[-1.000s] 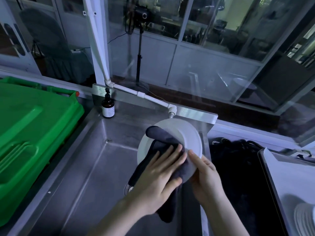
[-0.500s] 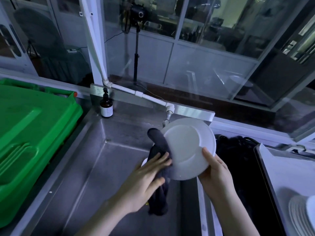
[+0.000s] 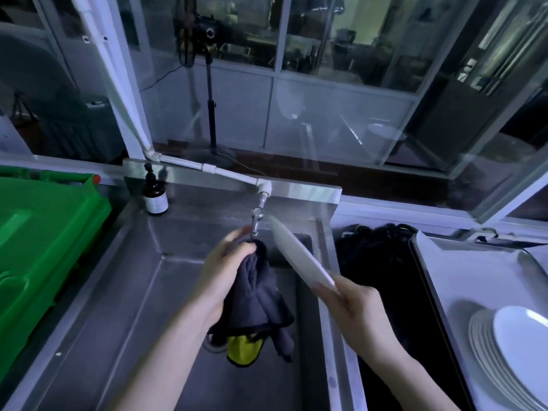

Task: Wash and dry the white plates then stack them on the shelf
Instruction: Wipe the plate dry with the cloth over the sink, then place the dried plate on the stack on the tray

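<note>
White plate (image 3: 299, 256) tilted edge-on above the sink (image 3: 118, 292); my right hand (image 3: 355, 310) pinches its near rim. Left hand (image 3: 225, 268) grips a bunched dark cloth (image 3: 255, 298) over the sink, hiding part of the drain. Brown bottle (image 3: 154, 194) at the sink's back-left corner. Tray (image 3: 444, 262) right of the sink holds stacked plates (image 3: 513, 351).

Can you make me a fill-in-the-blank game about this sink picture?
1. The right hand holds a white ____.
2. The left hand grips a dark ____.
3. The big bin beside the sink is ____.
4. The stacked plates sit on the sink's ____ side.
Missing words: plate, cloth, green, right.
</note>
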`<state>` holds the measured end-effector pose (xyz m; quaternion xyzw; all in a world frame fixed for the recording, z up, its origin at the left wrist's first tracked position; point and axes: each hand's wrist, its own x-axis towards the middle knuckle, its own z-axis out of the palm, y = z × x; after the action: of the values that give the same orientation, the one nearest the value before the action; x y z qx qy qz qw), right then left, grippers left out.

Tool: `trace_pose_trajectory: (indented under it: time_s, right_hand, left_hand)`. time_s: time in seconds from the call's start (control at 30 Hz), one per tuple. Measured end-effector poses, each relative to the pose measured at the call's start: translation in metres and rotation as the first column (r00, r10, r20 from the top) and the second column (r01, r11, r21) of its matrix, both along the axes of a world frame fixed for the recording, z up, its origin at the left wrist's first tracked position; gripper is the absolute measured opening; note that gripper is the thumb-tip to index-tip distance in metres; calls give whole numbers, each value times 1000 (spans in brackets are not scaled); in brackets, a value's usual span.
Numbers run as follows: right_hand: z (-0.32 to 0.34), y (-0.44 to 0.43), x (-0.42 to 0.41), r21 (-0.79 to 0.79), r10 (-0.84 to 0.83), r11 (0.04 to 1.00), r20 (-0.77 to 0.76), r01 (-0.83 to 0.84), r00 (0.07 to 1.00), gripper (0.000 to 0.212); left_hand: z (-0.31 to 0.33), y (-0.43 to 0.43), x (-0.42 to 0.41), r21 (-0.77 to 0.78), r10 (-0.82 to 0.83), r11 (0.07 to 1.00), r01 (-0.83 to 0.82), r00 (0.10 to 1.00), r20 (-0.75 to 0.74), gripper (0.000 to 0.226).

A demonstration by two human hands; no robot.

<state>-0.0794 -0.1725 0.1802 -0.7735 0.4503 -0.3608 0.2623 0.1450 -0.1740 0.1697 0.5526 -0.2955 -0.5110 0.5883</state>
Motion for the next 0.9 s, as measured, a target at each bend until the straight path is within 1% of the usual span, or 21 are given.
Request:
trace_pose_trajectory:
  time_s: [0.03, 0.07, 0.13, 0.17, 0.23, 0.3, 0.4, 0.47, 0.5, 0.53, 0.57, 0.6, 0.63, 0.67, 0.7, 0.73, 0.8, 0.87, 0.9]
  right_hand:
    - [1, 3, -7, -114, 35, 992, -97, -46, 995, 20]
    - [0, 5, -15, -214, 57, 972, -188, -98, 981, 30]
    - [0, 4, -35, -373, 54, 907, -357, -195, 933, 45]
    - [1, 3, -45, -428, 27, 874, -429, -230, 903, 51]
    - [3, 1, -68, -493, -25, 827, -513, -271, 858, 56]
    - [4, 2, -92, -503, -34, 814, -543, -292, 839, 53]
    - [6, 1, -129, -421, -13, 865, -560, -272, 828, 42]
    - [8, 0, -159, -260, 35, 941, -558, -215, 829, 53]
    - [8, 0, -177, -157, 48, 976, -526, -152, 849, 61]
    - [9, 1, -196, -79, 19, 995, -471, -64, 882, 67]
    - [6, 1, -218, -62, -79, 996, -393, 59, 916, 66]
    - [2, 0, -241, -85, -230, 973, -305, 215, 924, 59]
    - [-2, -1, -263, -88, -393, 919, -223, 383, 892, 51]
    - [-5, -1, -283, -36, -527, 848, -166, 529, 834, 47]
    - [-8, -2, -302, 64, -611, 780, -139, 623, 779, 43]
    - [-13, -3, -318, 166, -655, 724, -135, 669, 743, 38]
    - [-25, -3, -348, 317, -690, 664, -91, 678, 718, 24]
    - [-35, 2, -375, 411, -722, 643, 44, 646, 690, 18]
    - [-38, 4, -389, 434, -751, 622, 95, 652, 653, 18]
  left_hand:
    - [5, 1, -8, -20, -28, 999, 28, 1000, -13, 26]
    - [9, 3, -18, -44, -59, 997, 59, 998, 0, 28]
    - [16, 8, -39, -66, -95, 993, 99, 994, 59, 41]
    - [18, 10, -52, -66, -90, 993, 97, 990, 105, 42]
    - [17, 12, -78, -84, -67, 993, 81, 986, 153, 40]
    - [13, 9, -105, -103, -49, 993, 62, 991, 123, 49]
    - [12, 0, -146, -63, -45, 997, 48, 998, 40, 55]
    - [9, -5, -173, -40, -62, 997, 63, 998, 4, 55]
    - [7, -7, -187, -29, -80, 996, 80, 997, -4, 54]
    - [4, -10, -200, -19, -102, 995, 102, 995, -6, 54]
    - [2, -12, -214, -14, -123, 992, 123, 992, -8, 54]
    - [-2, -14, -227, -8, -137, 991, 137, 990, -9, 54]
    - [-4, -16, -241, 0, -145, 989, 145, 989, -10, 53]
    - [-7, -18, -256, 7, -156, 988, 156, 988, -6, 53]
    - [-11, -20, -271, 10, -175, 984, 175, 985, 2, 53]
    - [-14, -22, -286, 11, -202, 979, 202, 979, 10, 52]
    - [-19, -27, -318, 4, -258, 966, 258, 966, 16, 52]
    - [-27, -33, -350, -13, -290, 957, 290, 957, 22, 49]
    - [-30, -36, -365, -20, -305, 952, 306, 952, 27, 48]
